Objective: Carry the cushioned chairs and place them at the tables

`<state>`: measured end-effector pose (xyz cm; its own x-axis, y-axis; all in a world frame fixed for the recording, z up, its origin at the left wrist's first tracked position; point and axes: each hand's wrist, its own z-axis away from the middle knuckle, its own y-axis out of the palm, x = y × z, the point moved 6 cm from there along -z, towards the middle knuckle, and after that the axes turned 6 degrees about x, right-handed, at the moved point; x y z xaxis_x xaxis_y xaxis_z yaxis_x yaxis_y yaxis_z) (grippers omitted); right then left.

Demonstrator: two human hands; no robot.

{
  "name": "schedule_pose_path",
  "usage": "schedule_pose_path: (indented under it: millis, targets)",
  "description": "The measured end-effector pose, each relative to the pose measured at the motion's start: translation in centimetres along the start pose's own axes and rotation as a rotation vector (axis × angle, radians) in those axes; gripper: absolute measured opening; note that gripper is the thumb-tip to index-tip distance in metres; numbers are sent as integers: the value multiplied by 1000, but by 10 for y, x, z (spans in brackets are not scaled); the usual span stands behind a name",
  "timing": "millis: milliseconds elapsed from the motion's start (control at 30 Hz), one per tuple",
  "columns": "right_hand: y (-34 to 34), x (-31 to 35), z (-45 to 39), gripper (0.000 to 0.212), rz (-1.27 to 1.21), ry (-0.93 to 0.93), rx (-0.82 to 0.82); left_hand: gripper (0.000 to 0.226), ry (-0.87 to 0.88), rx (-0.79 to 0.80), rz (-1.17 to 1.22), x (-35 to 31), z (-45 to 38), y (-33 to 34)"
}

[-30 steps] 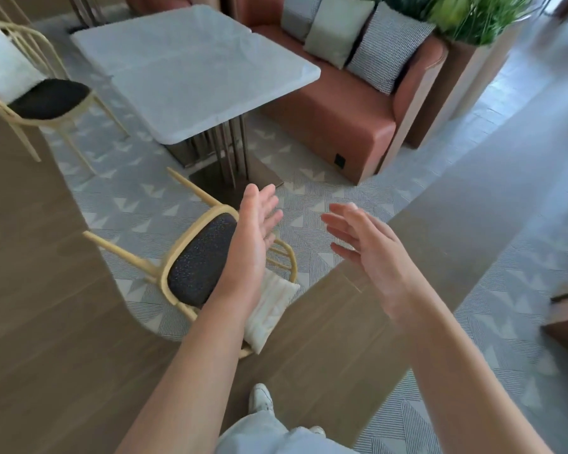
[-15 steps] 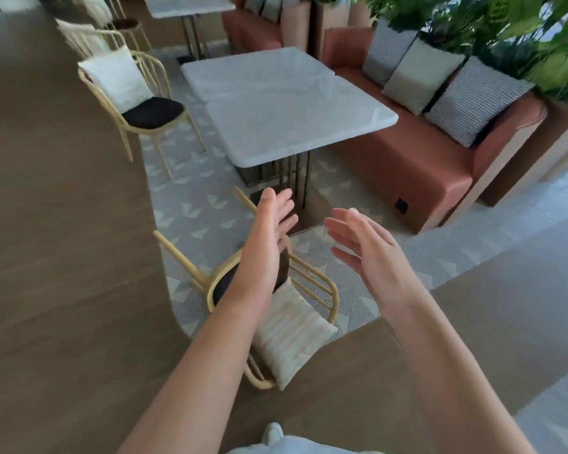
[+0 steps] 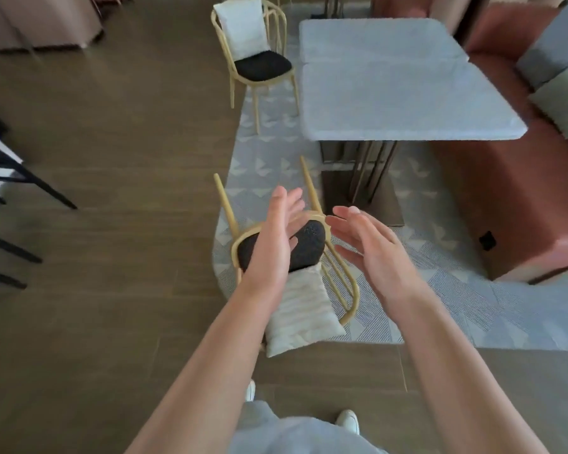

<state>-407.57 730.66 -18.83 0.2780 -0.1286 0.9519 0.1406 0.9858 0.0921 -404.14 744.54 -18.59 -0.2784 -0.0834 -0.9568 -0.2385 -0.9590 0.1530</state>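
Two hands hover over the tipped chair (image 3: 312, 253), which lies on its back just short of the table (image 3: 391, 83). Left hand (image 3: 273, 237) and right hand (image 3: 364, 244) spread, holding nothing. Frame likely light and rigid (loose pillow (image 3: 300, 314) may slip); grip the bentwood back hoop.

There is one view only, from a wide-angle camera on the person's head, looking forward and steeply down. Both forearms reach out from the bottom edge, the left hand (image 3: 274, 238) and right hand (image 3: 371, 249) close under the lens. A tipped chair (image 3: 305, 247) lies below them, the counter (image 3: 404, 93) farther off, the floor (image 3: 112, 158) bending at the edges.
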Motion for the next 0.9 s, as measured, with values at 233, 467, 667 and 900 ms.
schedule_pose_path:
  millis: [233, 467, 667, 900]
  targets:
    - [-18, -38, -13, 39, -63, 133, 174, 56, -50, -258, 40, 35, 35, 6]
    - [-14, -83, -31, 45, -77, 208, 220, 64, -157, -354, 71, 73, 35, -15]
    - [-12, -126, -64, 52, -11, 215, 186, 63, -231, -358, 37, 110, 2, -36]
    - [-26, -187, -96, 62, -38, 293, 84, 64, -336, -360, 53, 169, -38, -53]
